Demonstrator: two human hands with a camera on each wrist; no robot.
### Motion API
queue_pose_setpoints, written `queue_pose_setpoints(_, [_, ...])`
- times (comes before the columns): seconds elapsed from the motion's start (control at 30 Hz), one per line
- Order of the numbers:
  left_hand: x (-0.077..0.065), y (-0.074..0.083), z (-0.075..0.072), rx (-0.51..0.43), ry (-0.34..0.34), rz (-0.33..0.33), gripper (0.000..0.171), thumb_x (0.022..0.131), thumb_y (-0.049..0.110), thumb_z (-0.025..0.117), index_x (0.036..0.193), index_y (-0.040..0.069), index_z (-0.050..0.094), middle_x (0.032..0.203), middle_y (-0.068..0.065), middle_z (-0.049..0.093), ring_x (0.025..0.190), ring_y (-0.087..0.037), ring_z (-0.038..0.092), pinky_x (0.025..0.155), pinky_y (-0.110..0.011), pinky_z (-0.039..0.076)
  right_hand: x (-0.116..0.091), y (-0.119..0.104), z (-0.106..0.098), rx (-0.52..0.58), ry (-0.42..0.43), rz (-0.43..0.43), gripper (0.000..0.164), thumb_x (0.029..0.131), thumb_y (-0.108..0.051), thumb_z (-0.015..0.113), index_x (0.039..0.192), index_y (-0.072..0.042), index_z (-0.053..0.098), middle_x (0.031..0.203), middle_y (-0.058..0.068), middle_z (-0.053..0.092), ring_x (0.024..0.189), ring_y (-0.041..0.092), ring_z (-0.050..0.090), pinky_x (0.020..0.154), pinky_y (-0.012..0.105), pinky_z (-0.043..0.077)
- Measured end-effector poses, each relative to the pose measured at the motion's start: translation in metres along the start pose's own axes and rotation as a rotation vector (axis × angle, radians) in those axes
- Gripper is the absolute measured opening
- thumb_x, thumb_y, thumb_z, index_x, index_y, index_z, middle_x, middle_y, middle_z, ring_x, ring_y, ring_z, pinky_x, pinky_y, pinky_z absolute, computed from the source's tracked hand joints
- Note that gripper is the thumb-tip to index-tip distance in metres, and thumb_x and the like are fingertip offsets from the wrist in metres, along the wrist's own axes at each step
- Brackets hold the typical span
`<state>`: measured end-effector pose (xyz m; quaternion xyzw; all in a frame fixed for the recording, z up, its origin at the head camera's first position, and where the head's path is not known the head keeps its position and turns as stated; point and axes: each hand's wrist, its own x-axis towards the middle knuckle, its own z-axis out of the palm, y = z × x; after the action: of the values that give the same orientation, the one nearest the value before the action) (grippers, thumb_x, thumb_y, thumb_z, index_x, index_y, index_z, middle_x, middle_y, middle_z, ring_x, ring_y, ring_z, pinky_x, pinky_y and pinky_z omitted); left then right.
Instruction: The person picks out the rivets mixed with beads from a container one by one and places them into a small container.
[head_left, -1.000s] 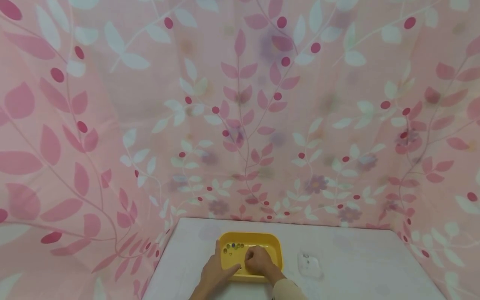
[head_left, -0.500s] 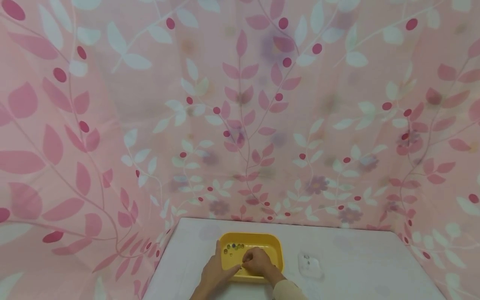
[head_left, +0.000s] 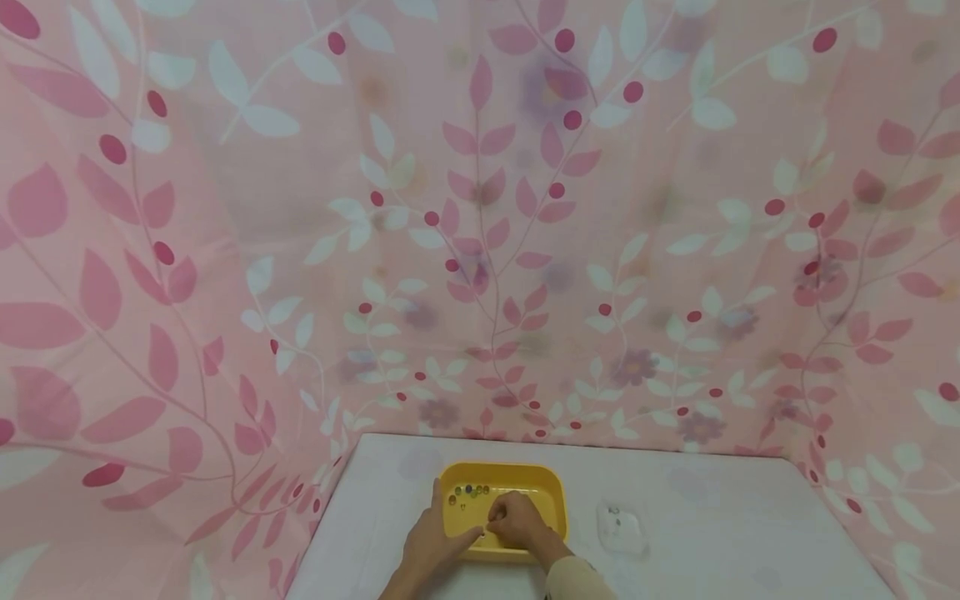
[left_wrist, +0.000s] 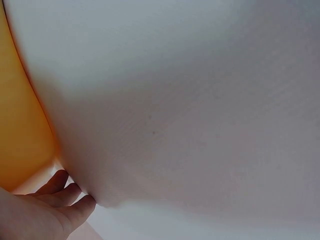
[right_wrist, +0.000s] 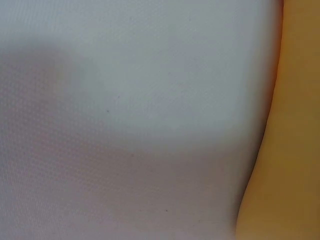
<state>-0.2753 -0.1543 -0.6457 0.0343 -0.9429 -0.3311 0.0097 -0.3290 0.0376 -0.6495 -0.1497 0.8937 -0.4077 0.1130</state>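
A shallow yellow tray (head_left: 529, 476) stands on the white table in the head view. Its left side is held by my left hand (head_left: 427, 542), thumb reaching over the rim and the other fingers along the outer wall. Beside that wall, several fingers (left_wrist: 75, 197) show in the left wrist view. My right hand (head_left: 516, 520) is inside the tray, fingers curled and tips brought together close to the left thumb. I cannot tell what is between those tips. Several small round marbles (head_left: 468, 490), one dark blue, lie in the tray's back left part.
Right of the tray sits a small clear plastic container (head_left: 622, 533) with a few tiny pieces in it. The white table (head_left: 720, 517) meets a pink curtain (head_left: 480, 250) with leaf patterns at the back and sides.
My right hand has shifted slightly left within the tray, its fingertips now closer to the left thumb. The left hand, tray and marbles stay in place.
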Motion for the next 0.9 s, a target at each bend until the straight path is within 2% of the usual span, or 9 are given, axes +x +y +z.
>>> queue_pose_setpoints(0.17, [0.0016, -0.0007, 0.0021, -0.005, -0.009, -0.011, 0.125, 0.070, 0.066, 0.076, 0.157, 0.003, 0.012, 0.114, -0.021, 0.063, 0.092, -0.026, 0.061, 0.079, -0.050, 0.051, 0.0003, -0.0016, -0.0014, 0.008, -0.003, 0.032, 0.008, 0.081, -0.007, 0.078, 0.077, -0.005, 0.072, 0.070, -0.004, 0.060, 0.067, 0.011, 0.052, 0.057, 0.025, 0.044])
queue_pose_setpoints(0.33, [0.0019, -0.0006, 0.0017, -0.007, -0.009, -0.014, 0.126, 0.069, 0.067, 0.076, 0.157, 0.003, 0.013, 0.114, -0.020, 0.063, 0.092, -0.026, 0.061, 0.079, -0.049, 0.051, 0.0008, 0.0006, 0.0000, -0.025, 0.007, 0.041, 0.011, 0.081, -0.010, 0.079, 0.075, -0.009, 0.070, 0.071, -0.005, 0.060, 0.068, 0.010, 0.052, 0.059, 0.025, 0.044])
queue_pose_setpoints(0.6, [0.0010, -0.0011, 0.0006, -0.004, -0.010, -0.010, 0.127, 0.068, 0.068, 0.076, 0.157, 0.002, 0.014, 0.112, -0.020, 0.063, 0.089, -0.024, 0.061, 0.077, -0.048, 0.051, -0.0007, 0.0010, 0.0001, -0.037, 0.043, 0.001, 0.015, 0.078, -0.012, 0.082, 0.072, -0.012, 0.068, 0.070, -0.007, 0.060, 0.067, 0.009, 0.052, 0.059, 0.025, 0.045])
queue_pose_setpoints(0.73, [0.0008, -0.0022, 0.0007, -0.004, -0.016, -0.006, 0.128, 0.068, 0.068, 0.077, 0.157, 0.003, 0.012, 0.110, -0.018, 0.064, 0.087, -0.022, 0.059, 0.075, -0.046, 0.051, -0.0013, 0.0026, 0.0015, -0.015, 0.049, 0.011, 0.016, 0.077, -0.011, 0.082, 0.072, -0.014, 0.067, 0.071, -0.007, 0.061, 0.069, 0.009, 0.053, 0.061, 0.026, 0.046])
queue_pose_setpoints(0.9, [0.0010, -0.0031, -0.0001, -0.011, -0.018, 0.008, 0.128, 0.068, 0.069, 0.076, 0.157, 0.002, 0.012, 0.110, -0.019, 0.064, 0.088, -0.023, 0.060, 0.074, -0.047, 0.051, -0.0025, 0.0013, 0.0004, 0.012, 0.050, 0.001, 0.012, 0.079, -0.008, 0.079, 0.076, -0.012, 0.068, 0.073, -0.005, 0.061, 0.070, 0.010, 0.052, 0.062, 0.026, 0.045])
